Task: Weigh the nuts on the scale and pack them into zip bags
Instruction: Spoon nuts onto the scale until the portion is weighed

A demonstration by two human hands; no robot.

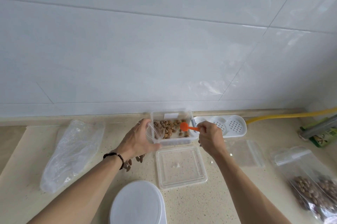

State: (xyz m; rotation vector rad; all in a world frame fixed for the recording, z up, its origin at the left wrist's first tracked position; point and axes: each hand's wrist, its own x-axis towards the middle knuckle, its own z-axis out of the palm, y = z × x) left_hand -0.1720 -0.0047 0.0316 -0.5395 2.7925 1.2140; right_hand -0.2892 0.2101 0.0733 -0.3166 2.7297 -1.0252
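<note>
Crumpled plastic sheet (73,152) is lying at far left on the counter (228,196). Left hand (140,139) is gripping the open mouth of a zip bag (154,132) beside the clear box (174,142). Nuts (168,128) are sitting inside that box. Right hand (209,137) is pinching the orange scoop (188,127) over them. Filled bags (310,185) are lying far right.
</note>
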